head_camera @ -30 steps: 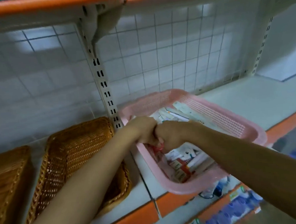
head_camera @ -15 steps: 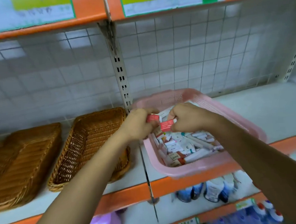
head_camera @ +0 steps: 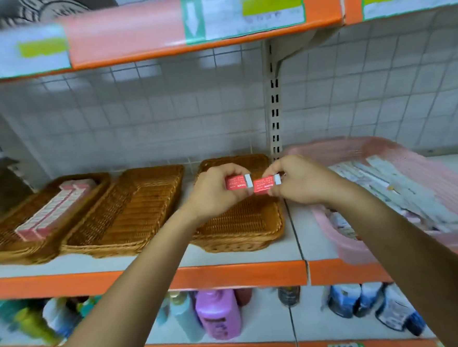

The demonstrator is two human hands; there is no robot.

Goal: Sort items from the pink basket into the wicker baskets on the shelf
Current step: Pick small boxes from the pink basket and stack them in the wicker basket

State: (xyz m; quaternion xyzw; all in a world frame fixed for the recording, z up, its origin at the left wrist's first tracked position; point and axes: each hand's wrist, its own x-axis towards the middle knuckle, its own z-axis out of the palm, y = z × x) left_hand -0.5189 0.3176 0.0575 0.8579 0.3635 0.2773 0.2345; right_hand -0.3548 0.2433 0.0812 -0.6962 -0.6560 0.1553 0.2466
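Pinching red boxes [head_camera: 235, 183] — left hand [head_camera: 215, 194], right hand [head_camera: 301, 182].

place: shop | cues: orange-edged shelving [head_camera: 229, 275], price labels [head_camera: 251, 12], bottles [head_camera: 218, 315] stocked below

L hand [head_camera: 213, 194] pinching red box [head_camera: 236, 183], R hand [head_camera: 303, 184] pinching 2nd red box [head_camera: 265, 185], over wicker basket [head_camera: 242, 226]

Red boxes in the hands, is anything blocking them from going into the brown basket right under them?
Nothing visible does. The left hand pinches one red box and the right hand the other red box, both over the wicker basket, whose woven bottom lies bare beneath.
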